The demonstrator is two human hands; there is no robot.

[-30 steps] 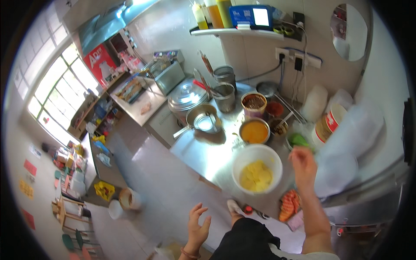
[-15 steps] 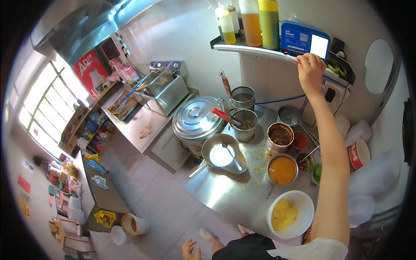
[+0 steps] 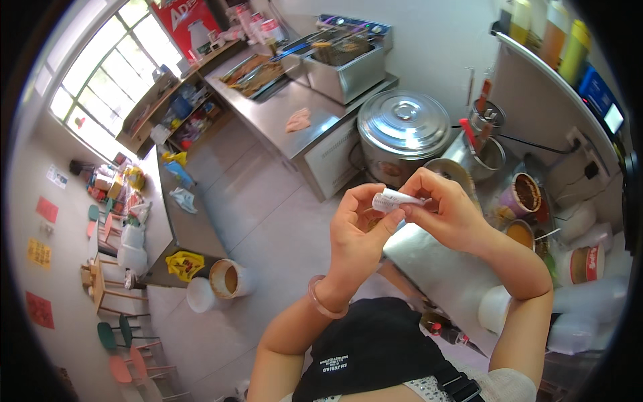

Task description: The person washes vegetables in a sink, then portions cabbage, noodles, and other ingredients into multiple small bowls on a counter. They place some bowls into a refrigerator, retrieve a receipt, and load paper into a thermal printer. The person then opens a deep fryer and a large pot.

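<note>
Between my two hands I hold a small white paper slip [image 3: 394, 199], curled, with faint print on it. My left hand [image 3: 358, 231] pinches its left side between thumb and fingers; a clear bangle circles that wrist. My right hand [image 3: 445, 211] grips the other side, the thumbs close together. Behind them stand the counter and a pan [image 3: 454, 173], partly hidden by my right hand. Farther back is a big lidded steel pot [image 3: 404, 127]. The blue device [image 3: 601, 100] with a lit screen sits on the wall shelf at the far right.
At right, the steel counter [image 3: 429, 258] holds a tub of dark sauce [image 3: 524, 194], an orange liquid pot [image 3: 519, 234] and a white bowl [image 3: 494, 308]. A fryer [image 3: 345, 70] stands on the back bench. An open bucket [image 3: 229, 278] is on the floor at left, beside a dark table [image 3: 191, 228].
My right hand has come down from the blue device on the shelf, bringing the paper slip. My left hand has risen to it. The view has turned left.
</note>
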